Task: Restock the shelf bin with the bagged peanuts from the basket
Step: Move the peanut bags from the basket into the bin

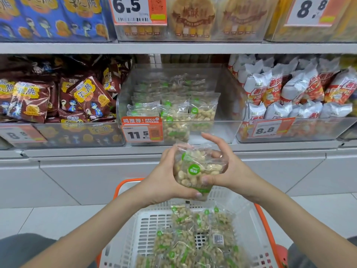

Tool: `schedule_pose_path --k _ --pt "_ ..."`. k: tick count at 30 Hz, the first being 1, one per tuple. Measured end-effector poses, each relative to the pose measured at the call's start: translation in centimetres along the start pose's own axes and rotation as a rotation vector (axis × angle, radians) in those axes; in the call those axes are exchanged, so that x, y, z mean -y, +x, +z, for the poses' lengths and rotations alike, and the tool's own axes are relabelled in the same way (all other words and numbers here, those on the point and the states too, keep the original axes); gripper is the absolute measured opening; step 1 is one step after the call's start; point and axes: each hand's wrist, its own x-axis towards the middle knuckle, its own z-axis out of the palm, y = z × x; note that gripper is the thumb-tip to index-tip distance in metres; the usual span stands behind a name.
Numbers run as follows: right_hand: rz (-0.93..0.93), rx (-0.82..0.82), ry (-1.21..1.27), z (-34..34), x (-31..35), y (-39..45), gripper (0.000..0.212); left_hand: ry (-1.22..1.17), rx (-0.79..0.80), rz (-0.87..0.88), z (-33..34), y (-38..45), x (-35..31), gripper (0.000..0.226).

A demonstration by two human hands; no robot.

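Both my hands hold a small stack of clear peanut bags (195, 169) with green round labels, just below the shelf edge. My left hand (166, 180) wraps the stack from the left with its thumb under it. My right hand (226, 167) grips it from the right, thumb across the front. Straight ahead on the shelf stands the clear plastic bin (228, 130), with several peanut bags (201, 111) in its left and middle part. Below my hands is the white basket (146, 225) with an orange rim, holding several more peanut bags (195, 236).
A bin of dark red snack packs (81, 97) stands left of the peanut bin, and a bin of white and orange packs (293, 89) stands to its right. An orange 11.5 price tag (142, 131) hangs on the peanut bin's front. Another shelf runs above.
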Motion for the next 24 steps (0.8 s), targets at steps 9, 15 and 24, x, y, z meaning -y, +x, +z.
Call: schedule_pose_path --k 9,15,24 --pt "-0.105 -0.164 -0.084 0.8 1.3 -0.4 0.086 0.064 0.090 0.003 -0.1 0.2 -0.5 0.102" --pt "-0.260 -0.557 -0.221 -5.0 6.6 4.7 0.066 0.272 -0.102 -0.083 -2.8 2.8 -0.6 0.088" --pt "-0.039 -0.358 -0.552 -9.0 7.0 12.1 0.056 0.457 -0.166 -0.061 -6.2 5.3 -0.4 0.056"
